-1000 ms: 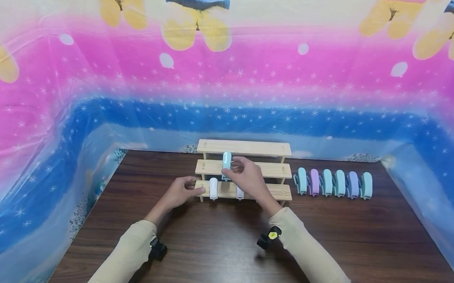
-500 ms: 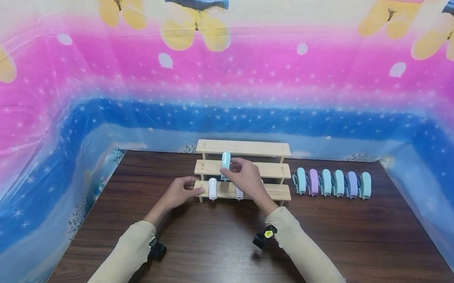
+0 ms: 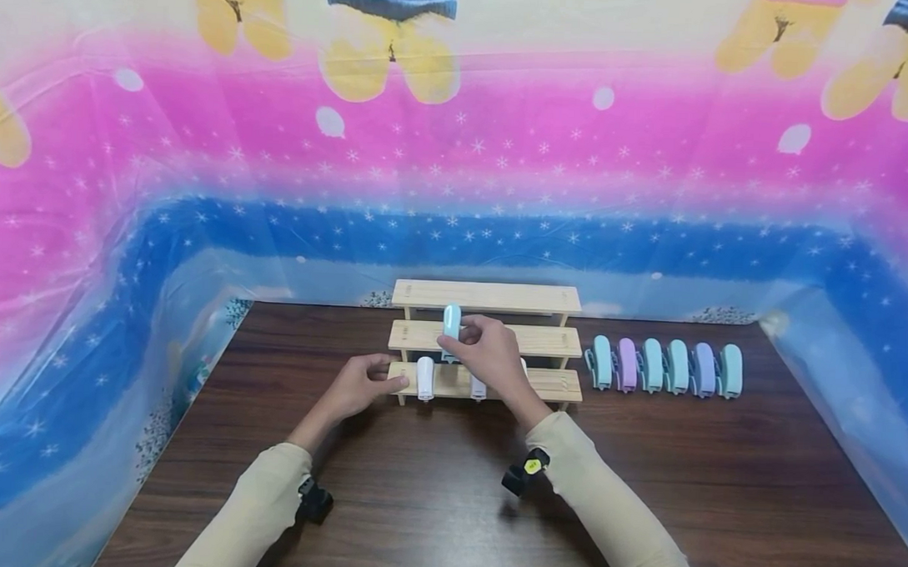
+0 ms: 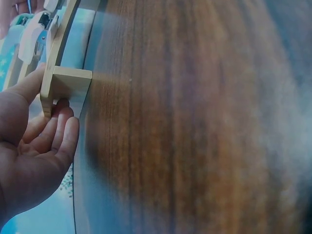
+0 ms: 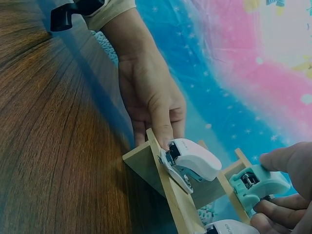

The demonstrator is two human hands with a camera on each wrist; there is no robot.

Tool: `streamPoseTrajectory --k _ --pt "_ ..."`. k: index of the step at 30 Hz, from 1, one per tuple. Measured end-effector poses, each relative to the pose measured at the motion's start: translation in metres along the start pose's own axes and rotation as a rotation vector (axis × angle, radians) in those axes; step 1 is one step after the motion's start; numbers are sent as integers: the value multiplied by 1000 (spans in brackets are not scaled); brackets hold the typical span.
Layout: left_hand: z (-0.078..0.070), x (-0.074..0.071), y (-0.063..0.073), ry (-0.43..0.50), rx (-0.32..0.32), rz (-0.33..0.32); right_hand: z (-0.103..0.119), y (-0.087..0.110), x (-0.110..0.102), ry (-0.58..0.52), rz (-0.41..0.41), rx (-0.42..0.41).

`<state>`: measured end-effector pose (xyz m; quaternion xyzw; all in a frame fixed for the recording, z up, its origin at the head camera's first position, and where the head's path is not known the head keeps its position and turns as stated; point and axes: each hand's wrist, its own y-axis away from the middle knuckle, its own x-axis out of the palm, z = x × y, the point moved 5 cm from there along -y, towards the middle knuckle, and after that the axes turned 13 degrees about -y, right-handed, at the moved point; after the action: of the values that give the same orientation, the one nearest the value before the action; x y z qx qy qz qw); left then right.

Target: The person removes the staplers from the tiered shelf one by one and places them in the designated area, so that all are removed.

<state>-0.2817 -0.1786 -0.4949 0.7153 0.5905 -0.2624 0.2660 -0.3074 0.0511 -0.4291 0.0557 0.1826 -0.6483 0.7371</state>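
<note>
In the head view, my right hand (image 3: 491, 351) pinches a turquoise mini stapler (image 3: 451, 321) at the middle step of a three-tier wooden display stand (image 3: 487, 295). The right wrist view shows this turquoise stapler (image 5: 258, 185) upright on the step, thumb on one side and fingers on the other. My left hand (image 3: 362, 386) grips the left end of the lowest step, thumb on top and fingers curled beneath the board (image 4: 58, 48). On that lowest step stand a white stapler (image 3: 425, 378) and a second pale one (image 3: 479, 388); another white piece shows partly behind my right wrist.
Right of the stand, several staplers form a row on the dark wood table (image 3: 446, 500): turquoise ones, a purple one (image 3: 627, 365) and a lavender-blue one (image 3: 703, 370). A patterned cloth (image 3: 458, 175) hangs close behind the stand and along both sides.
My right wrist and forearm have shifted slightly left, and a bit more of the white piece behind the wrist shows. The turquoise stapler and my left hand have stayed in place.
</note>
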Motion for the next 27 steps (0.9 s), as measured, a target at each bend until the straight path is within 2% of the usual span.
streamPoseTrajectory --k 6,18,27 --pt "1 0 0 -7 -6 4 0 0 0 32 -12 -7" --pt "3 2 -2 7 4 -6 1 3 -1 21 -37 -11" --pt "2 0 -2 -7 6 -17 11 11 -7 4 -41 -31"
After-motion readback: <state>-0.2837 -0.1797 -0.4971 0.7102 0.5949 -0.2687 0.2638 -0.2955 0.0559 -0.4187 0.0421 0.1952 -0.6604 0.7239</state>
